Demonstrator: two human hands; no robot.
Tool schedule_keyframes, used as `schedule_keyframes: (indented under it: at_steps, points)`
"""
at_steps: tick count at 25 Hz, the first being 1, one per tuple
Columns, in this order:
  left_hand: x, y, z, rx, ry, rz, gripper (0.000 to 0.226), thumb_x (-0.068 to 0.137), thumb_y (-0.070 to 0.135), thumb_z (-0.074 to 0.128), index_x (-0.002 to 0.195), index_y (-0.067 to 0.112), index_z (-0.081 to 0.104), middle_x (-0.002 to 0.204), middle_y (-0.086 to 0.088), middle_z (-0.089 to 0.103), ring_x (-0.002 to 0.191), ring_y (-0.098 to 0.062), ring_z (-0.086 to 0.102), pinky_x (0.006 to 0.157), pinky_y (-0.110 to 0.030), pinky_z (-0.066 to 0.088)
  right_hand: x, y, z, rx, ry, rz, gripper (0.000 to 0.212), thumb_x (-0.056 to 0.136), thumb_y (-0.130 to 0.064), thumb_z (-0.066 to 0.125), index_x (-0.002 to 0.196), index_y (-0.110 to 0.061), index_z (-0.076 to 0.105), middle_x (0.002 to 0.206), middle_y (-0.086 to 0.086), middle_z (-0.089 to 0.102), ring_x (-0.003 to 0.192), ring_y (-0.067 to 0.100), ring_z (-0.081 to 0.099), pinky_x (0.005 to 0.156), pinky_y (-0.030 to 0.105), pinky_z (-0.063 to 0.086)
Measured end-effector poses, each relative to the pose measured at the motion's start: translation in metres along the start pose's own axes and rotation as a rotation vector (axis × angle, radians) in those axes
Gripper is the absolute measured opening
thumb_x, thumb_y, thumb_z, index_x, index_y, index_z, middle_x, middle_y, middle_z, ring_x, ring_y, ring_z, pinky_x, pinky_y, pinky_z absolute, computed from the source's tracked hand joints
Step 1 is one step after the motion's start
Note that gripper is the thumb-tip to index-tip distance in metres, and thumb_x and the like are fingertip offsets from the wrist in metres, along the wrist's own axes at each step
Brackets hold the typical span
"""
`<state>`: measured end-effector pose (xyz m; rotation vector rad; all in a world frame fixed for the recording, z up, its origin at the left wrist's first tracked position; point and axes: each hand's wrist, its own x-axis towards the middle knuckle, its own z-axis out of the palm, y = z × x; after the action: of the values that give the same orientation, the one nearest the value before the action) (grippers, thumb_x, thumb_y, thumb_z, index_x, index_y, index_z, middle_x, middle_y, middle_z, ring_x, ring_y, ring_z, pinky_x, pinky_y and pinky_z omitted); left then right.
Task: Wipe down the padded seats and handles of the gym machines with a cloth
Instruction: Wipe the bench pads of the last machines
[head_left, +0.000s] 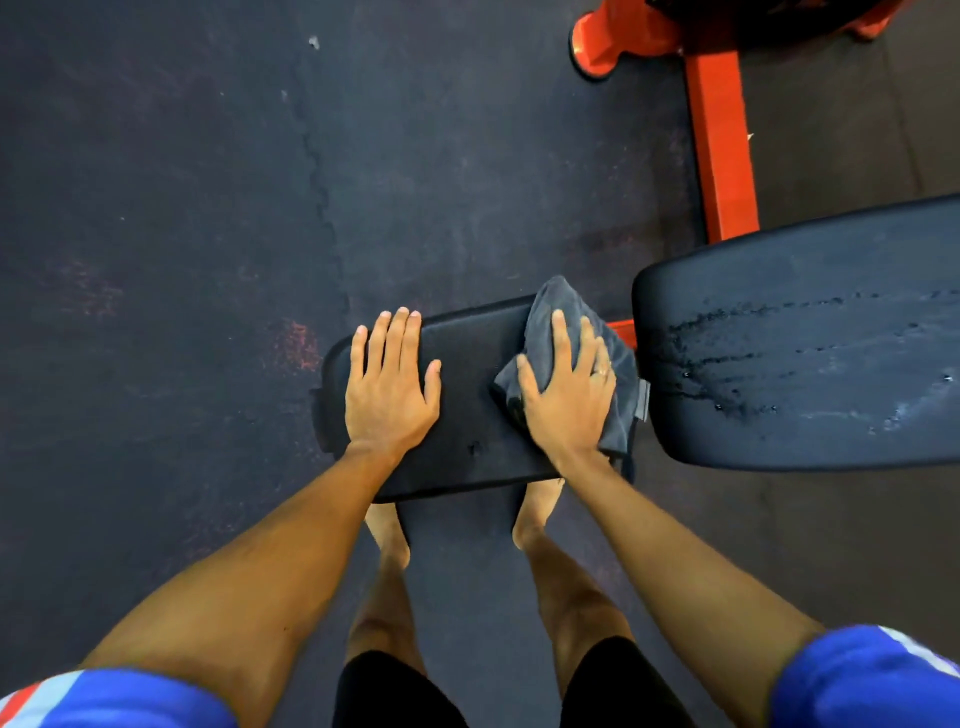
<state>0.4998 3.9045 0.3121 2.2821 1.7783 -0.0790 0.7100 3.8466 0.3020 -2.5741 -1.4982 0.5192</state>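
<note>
Grey cloth (558, 299) lying on the right end of the black seat pad (472, 405), pressed flat under the right hand (569, 402), fingers (561, 338) spread wide over it. Braced flat on the other end, the left hand (389, 387), fingers straight, holding nothing. Press with the whole palm, sweep in overlapping passes toward the left edge, shift the bracing hand aside, then wipe the rim.

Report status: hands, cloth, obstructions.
Left hand flat on seat pad, open. Right hand pressing grey cloth on pad's right end. Back pad streaked wet. Nothing in the way.
</note>
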Motion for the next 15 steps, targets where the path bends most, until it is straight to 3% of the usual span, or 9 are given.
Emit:
schedule_keyframes:
  at_steps: [2, 7, 11, 13, 15]
  points:
    - [-0.001, 0.001, -0.001, -0.002, 0.021, -0.010, 0.062, 0.105, 0.041, 0.037, 0.157, 0.008, 0.032, 0.161, -0.010, 0.036, 0.153, -0.027, 0.027, 0.127, -0.047, 0.013, 0.030, -0.005, -0.003, -0.001, -0.018, -0.021, 0.066, 0.102, -0.062, 0.036, 0.162, -0.037, 0.027, 0.165, 0.005, 0.036, 0.146, 0.037, 0.038, 0.116, 0.053, 0.036]
    - [-0.002, 0.001, 0.002, 0.011, -0.009, 0.036, 0.064, 0.106, 0.039, 0.036, 0.159, 0.006, 0.025, 0.164, -0.011, 0.031, 0.153, -0.030, 0.024, 0.126, -0.052, 0.014, 0.102, -0.024, -0.010, 0.122, -0.137, 0.223, 0.055, 0.104, -0.059, 0.034, 0.151, -0.032, 0.044, 0.146, 0.007, 0.051, 0.128, 0.041, 0.052, 0.103, 0.052, 0.042]
    - [-0.003, -0.004, 0.000, 0.054, -0.046, 0.111, 0.066, 0.107, 0.039, 0.035, 0.161, 0.006, 0.017, 0.167, -0.011, 0.022, 0.155, -0.034, 0.017, 0.126, -0.055, 0.012, 0.007, -0.037, 0.015, -0.064, 0.132, 0.126, 0.065, 0.100, -0.060, 0.044, 0.159, -0.032, 0.038, 0.163, 0.007, 0.038, 0.145, 0.038, 0.038, 0.119, 0.053, 0.030]
    - [-0.003, -0.008, -0.002, 0.058, -0.064, 0.169, 0.066, 0.107, 0.039, 0.035, 0.161, 0.006, 0.016, 0.168, -0.011, 0.021, 0.155, -0.035, 0.017, 0.126, -0.056, 0.012, -0.039, -0.037, 0.023, -0.092, 0.132, 0.038, 0.065, 0.101, -0.059, 0.046, 0.160, -0.032, 0.037, 0.167, 0.007, 0.033, 0.153, 0.037, 0.028, 0.123, 0.055, 0.022]
    - [-0.001, -0.010, -0.002, 0.055, -0.060, 0.301, 0.064, 0.106, 0.035, 0.038, 0.161, 0.007, 0.020, 0.168, -0.010, 0.021, 0.154, -0.035, 0.018, 0.126, -0.056, 0.012, -0.035, -0.025, 0.017, -0.071, 0.116, -0.036, 0.066, 0.100, -0.060, 0.047, 0.160, -0.033, 0.036, 0.167, 0.005, 0.033, 0.154, 0.035, 0.027, 0.122, 0.055, 0.025]
